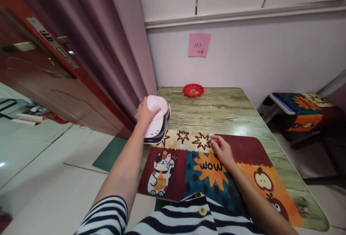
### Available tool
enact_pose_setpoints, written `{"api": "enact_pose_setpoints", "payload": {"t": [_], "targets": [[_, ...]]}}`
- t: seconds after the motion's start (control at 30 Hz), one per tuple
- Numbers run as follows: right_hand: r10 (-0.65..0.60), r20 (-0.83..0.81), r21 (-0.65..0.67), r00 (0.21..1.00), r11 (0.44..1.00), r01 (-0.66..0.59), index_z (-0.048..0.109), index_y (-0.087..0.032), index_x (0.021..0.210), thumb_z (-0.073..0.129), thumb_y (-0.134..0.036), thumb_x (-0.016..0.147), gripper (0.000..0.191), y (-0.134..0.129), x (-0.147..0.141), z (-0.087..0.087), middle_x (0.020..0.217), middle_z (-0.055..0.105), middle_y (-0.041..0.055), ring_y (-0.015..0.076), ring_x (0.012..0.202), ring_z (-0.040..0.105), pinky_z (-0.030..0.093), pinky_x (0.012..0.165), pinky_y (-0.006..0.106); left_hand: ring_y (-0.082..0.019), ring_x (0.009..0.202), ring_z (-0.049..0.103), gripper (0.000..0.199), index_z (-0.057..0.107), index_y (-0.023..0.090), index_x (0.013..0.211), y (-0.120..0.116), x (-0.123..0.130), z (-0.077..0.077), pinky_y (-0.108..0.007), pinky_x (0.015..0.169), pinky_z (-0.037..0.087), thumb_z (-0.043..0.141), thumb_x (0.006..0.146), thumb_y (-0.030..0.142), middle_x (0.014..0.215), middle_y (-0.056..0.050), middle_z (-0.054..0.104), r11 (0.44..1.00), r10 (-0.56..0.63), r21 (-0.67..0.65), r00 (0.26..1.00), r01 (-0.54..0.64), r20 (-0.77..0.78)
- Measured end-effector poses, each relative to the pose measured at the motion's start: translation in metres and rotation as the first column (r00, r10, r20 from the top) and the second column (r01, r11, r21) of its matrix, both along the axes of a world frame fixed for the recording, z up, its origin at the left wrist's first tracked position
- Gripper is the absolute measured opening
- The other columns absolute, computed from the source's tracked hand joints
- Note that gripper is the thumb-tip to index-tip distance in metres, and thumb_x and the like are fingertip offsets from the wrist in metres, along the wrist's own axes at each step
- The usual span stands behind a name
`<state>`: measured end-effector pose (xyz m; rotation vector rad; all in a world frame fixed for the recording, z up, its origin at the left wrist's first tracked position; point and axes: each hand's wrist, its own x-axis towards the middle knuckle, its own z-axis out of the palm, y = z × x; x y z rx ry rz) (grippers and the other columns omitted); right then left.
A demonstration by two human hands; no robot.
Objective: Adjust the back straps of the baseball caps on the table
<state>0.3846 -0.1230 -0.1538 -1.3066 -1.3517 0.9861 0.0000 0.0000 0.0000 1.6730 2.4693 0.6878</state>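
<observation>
At the left edge of the table is a stack of baseball caps (pixel 163 128), with a pale pink cap (pixel 156 122) on top and dark and white ones showing beneath it. My left hand (pixel 146 112) grips the pink cap, thumb across its top and fingers round its left side; the fingertips are partly hidden. Over the patterned mat (pixel 186 173), my right hand (pixel 222 149) is beside a brown star outline, its fingers loosely bent with nothing visible in them. I cannot tell whether it touches the mat.
A red scalloped dish (pixel 193 90) sits at the back of the wood-patterned table (pixel 216 112). A pink paper note (pixel 199 45) is stuck to the wall. Left of the table are a purple curtain (pixel 121 36) and a brown door (pixel 54 94). A stool with a patterned cover (pixel 308 110) stands at right.
</observation>
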Motion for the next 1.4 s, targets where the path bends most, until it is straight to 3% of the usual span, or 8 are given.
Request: {"api": "enact_pose_setpoints", "payload": {"t": [0.23, 0.53, 0.7, 0.93, 1.17, 1.27, 1.33, 1.4], "targets": [[-0.028, -0.007, -0.011, 1.000, 1.000, 0.028, 0.063, -0.019, 0.115, 0.059, -0.055, 0.091, 0.044, -0.007, -0.002, 0.005, 0.098, 0.076, 0.0102, 0.0234, 0.085, 0.074, 0.059, 0.078, 0.035, -0.045, 0.133, 0.051, 0.106, 0.020, 0.035, 0.161, 0.001, 0.002, -0.006, -0.062, 0.104, 0.045, 0.069, 0.073, 0.069, 0.152, -0.017, 0.049, 1.000, -0.018, -0.020, 1.000, 0.018, -0.017], [-0.340, 0.464, 0.322, 0.818, 0.925, 0.201, 0.063, -0.019, 0.117, 0.058, -0.062, 0.087, 0.052, -0.002, -0.003, 0.001, 0.129, 0.065, 0.0181, 0.0330, 0.123, 0.060, 0.043, 0.108, 0.052, -0.044, 0.130, 0.055, 0.103, 0.026, 0.037, 0.158, 0.013, -0.007, -0.007, -0.058, 0.101, 0.047, 0.070, 0.071, 0.069, 0.147, -0.015, 0.056, 0.986, -0.077, -0.152, 0.995, 0.066, -0.062], [-0.266, 0.626, 0.262, 0.733, 0.957, 0.124, 0.059, -0.021, 0.123, 0.055, -0.063, 0.088, 0.055, -0.002, -0.009, -0.008, 0.135, 0.062, 0.0166, 0.0329, 0.129, 0.055, 0.025, 0.117, 0.061, -0.043, 0.130, 0.057, 0.104, 0.024, 0.036, 0.159, 0.006, -0.007, -0.002, -0.056, 0.101, 0.048, 0.072, 0.071, 0.066, 0.146, -0.015, 0.058, 0.979, -0.103, -0.187, 0.991, 0.086, -0.083], [-0.250, 0.700, 0.262, 0.669, 0.961, 0.085, 0.058, -0.021, 0.125, 0.055, -0.067, 0.087, 0.060, -0.005, -0.015, -0.008, 0.138, 0.061, 0.0170, 0.0328, 0.134, 0.051, 0.022, 0.118, 0.059, -0.042, 0.128, 0.059, 0.101, 0.024, 0.034, 0.159, 0.002, -0.011, -0.003, -0.054, 0.100, 0.049, 0.071, 0.075, 0.062, 0.142, -0.016, 0.061, 0.970, -0.146, -0.210, 0.983, 0.120, -0.111], [-0.270, 0.693, 0.279, 0.668, 0.955, 0.097, 0.059, -0.021, 0.125, 0.054, -0.064, 0.089, 0.057, -0.003, -0.016, -0.010, 0.136, 0.062, 0.0173, 0.0327, 0.134, 0.051, 0.023, 0.118, 0.060, -0.043, 0.130, 0.056, 0.104, 0.020, 0.031, 0.161, -0.003, -0.006, 0.002, -0.059, 0.104, 0.045, 0.072, 0.075, 0.060, 0.146, -0.020, 0.056, 0.984, -0.122, -0.143, 0.987, 0.107, -0.105], [-0.270, 0.671, 0.283, 0.690, 0.954, 0.098, 0.061, -0.021, 0.123, 0.056, -0.062, 0.089, 0.054, -0.002, -0.015, -0.010, 0.136, 0.062, 0.0168, 0.0328, 0.133, 0.051, 0.022, 0.118, 0.061, -0.045, 0.145, 0.038, 0.101, 0.018, 0.022, 0.161, -0.020, 0.020, 0.005, -0.068, 0.112, 0.031, 0.070, 0.080, 0.054, 0.158, -0.025, 0.039, 0.995, -0.053, 0.073, 0.971, 0.072, -0.233], [-0.267, 0.634, 0.286, 0.726, 0.953, 0.101, 0.064, -0.021, 0.117, 0.057, -0.060, 0.088, 0.049, -0.001, -0.014, -0.007, 0.133, 0.064, 0.0156, 0.0328, 0.130, 0.054, 0.023, 0.118, 0.061, -0.041, 0.153, 0.024, 0.085, 0.027, 0.018, 0.159, -0.036, 0.047, -0.001, -0.067, 0.119, 0.020, 0.064, 0.088, 0.046, 0.165, -0.022, 0.026, 0.956, -0.121, 0.221, 0.944, 0.194, -0.306], [-0.257, 0.568, 0.284, 0.782, 0.953, 0.107, 0.068, -0.022, 0.108, 0.057, -0.058, 0.089, 0.043, -0.001, -0.014, -0.004, 0.126, 0.069, 0.0140, 0.0319, 0.123, 0.060, 0.031, 0.115, 0.058, -0.036, 0.152, 0.027, 0.062, 0.046, 0.018, 0.149, -0.054, 0.079, -0.013, -0.059, 0.122, 0.019, 0.058, 0.093, 0.040, 0.163, -0.018, 0.034, 0.871, -0.321, 0.278, 0.898, 0.404, -0.300]]}}
